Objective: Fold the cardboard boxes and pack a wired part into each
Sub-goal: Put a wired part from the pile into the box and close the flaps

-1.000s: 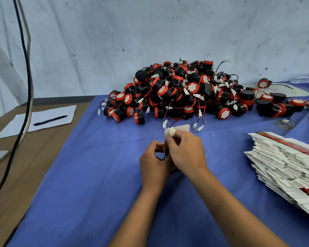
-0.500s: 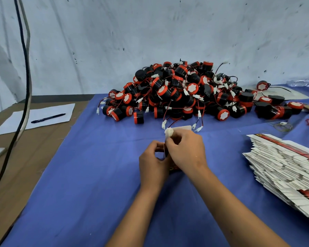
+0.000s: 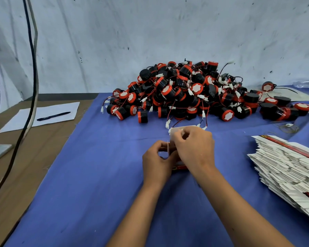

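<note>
A small white cardboard box [image 3: 175,132] with a red printed side stands on the blue cloth at the centre, mostly hidden behind my hands. My left hand [image 3: 157,161] grips its left side, fingers curled round the wall. My right hand [image 3: 194,148] pinches the white connector of a wired part at the box's open top flap. A big heap of black-and-red wired parts [image 3: 185,93] lies beyond, close to the wall. A stack of flat white box blanks [image 3: 285,166] sits at the right.
The blue cloth [image 3: 96,175] covers most of the table. On the bare brown part at the left lie a sheet of paper [image 3: 43,114] with a pen [image 3: 53,116]. Cables [image 3: 32,68] hang down at the far left. A rubber band [image 3: 289,128] lies at the right.
My right hand has shifted slightly lower over the box top, and the white connector is less exposed. The left hand keeps its grip.
</note>
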The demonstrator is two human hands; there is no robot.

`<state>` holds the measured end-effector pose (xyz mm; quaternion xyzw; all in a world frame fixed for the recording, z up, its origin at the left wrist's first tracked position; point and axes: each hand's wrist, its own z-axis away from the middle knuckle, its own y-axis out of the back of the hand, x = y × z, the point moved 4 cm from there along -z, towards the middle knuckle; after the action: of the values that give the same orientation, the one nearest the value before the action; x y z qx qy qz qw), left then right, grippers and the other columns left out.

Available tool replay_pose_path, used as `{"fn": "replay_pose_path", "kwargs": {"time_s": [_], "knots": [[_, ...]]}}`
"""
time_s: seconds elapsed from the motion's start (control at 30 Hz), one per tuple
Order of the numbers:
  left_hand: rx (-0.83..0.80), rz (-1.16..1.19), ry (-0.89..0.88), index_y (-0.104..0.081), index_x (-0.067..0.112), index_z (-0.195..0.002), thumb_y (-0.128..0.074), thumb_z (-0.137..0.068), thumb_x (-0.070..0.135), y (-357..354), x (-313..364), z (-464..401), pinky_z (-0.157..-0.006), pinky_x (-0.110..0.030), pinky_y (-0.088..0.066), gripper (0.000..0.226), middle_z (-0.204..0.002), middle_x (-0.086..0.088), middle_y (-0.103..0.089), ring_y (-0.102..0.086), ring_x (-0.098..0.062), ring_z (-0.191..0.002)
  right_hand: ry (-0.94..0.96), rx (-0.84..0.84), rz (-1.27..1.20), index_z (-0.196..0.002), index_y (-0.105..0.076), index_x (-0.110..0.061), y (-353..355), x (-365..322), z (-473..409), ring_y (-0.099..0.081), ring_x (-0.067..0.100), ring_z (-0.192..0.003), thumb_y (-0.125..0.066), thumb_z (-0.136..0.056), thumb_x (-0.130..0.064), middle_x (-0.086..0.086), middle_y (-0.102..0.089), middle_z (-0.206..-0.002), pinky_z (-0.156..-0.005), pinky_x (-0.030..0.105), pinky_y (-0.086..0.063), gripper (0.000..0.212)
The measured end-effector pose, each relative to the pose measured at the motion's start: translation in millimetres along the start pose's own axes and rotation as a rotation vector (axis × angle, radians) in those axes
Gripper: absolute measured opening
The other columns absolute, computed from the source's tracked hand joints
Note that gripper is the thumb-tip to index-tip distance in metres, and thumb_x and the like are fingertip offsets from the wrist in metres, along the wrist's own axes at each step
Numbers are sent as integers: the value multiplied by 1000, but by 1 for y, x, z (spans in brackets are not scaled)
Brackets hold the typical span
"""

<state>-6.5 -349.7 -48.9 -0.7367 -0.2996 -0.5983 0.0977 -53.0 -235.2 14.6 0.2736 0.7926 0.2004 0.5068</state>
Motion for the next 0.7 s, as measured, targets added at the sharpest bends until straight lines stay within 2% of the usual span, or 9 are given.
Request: {"fn": "replay_pose_path", "kwargs": {"time_s": [0.1, 0.2, 0.3, 0.37, 0.43, 0.5, 0.57, 0.63, 0.7], "knots": [[-3, 21, -1, -69, 27, -82, -74, -78, 48, 1, 2, 1, -56, -22, -50, 22, -83, 18, -73, -62, -8, -57, 23, -53, 60, -78, -62, -17, 0, 4, -2, -58, 20, -69, -55, -89, -23, -1, -63, -70, -56, 33, -45, 14], [-12, 21, 19, -70, 26, -83, -79, -85, 40, 1, -1, -1, -58, -28, -53, 16, -85, 17, -74, -65, -14, -59, 60, -211, 155, -97, -61, -19, -6, 4, -1, -62, 22, -81, -56, -96, -22, -1, -67, -87, -68, 39, -53, 6], [-45, 11, 31, -71, 26, -85, -80, -87, 27, 3, -3, -2, -61, -32, -56, 9, -89, 15, -74, -68, -19, -63, 108, -294, 159, -90, -68, -22, -7, 4, 3, -65, 19, -79, -65, -94, -25, -2, -69, -83, -69, 39, -57, 6], [-151, 46, 36, -70, 25, -90, -79, -85, 20, 5, -3, -3, -64, -36, -57, 12, -94, 10, -74, -67, -23, -67, 136, -310, 140, -80, -75, -24, -4, 3, 5, -65, 17, -77, -72, -87, -24, -3, -70, -78, -68, 39, -57, 8], [-321, 120, 63, -69, 23, -101, -84, -76, 24, 8, -2, -4, -68, -39, -58, 29, -102, 4, -74, -65, -23, -72, 176, -300, 148, -78, -79, -24, -2, 3, 6, -63, 16, -78, -73, -85, -22, -4, -71, -79, -67, 40, -55, 10], [-417, 139, 90, -69, 25, -109, -89, -66, 30, 12, -3, -3, -76, -44, -61, 48, -109, 5, -74, -66, -24, -75, 200, -293, 145, -81, -80, -23, -2, 3, 7, -63, 16, -79, -69, -87, -19, -3, -73, -81, -68, 40, -55, 13], [-413, 121, 77, -70, 26, -111, -90, -63, 26, 13, -3, -3, -81, -52, -63, 52, -110, 6, -74, -70, -32, -77, 209, -315, 106, -84, -79, -19, -4, 3, 9, -64, 18, -79, -65, -89, -15, -1, -73, -80, -71, 41, -54, 16], [-395, 124, 59, -71, 27, -108, -88, -63, 21, 12, -3, -3, -80, -57, -62, 48, -106, 5, -75, -71, -40, -80, 250, -366, 90, -88, -78, -17, -6, 3, 11, -63, 21, -82, -61, -91, -12, 1, -73, -82, -75, 41, -52, 18], [-396, 124, 49, -72, 32, -103, -86, -61, 23, 12, -4, -4, -79, -55, -63, 45, -104, 5, -76, -71, -35, -76, 262, -372, 58, -92, -78, -17, -7, 5, 13, -65, 20, -83, -61, -93, -13, 0, -74, -83, -76, 40, -53, 17]]}}
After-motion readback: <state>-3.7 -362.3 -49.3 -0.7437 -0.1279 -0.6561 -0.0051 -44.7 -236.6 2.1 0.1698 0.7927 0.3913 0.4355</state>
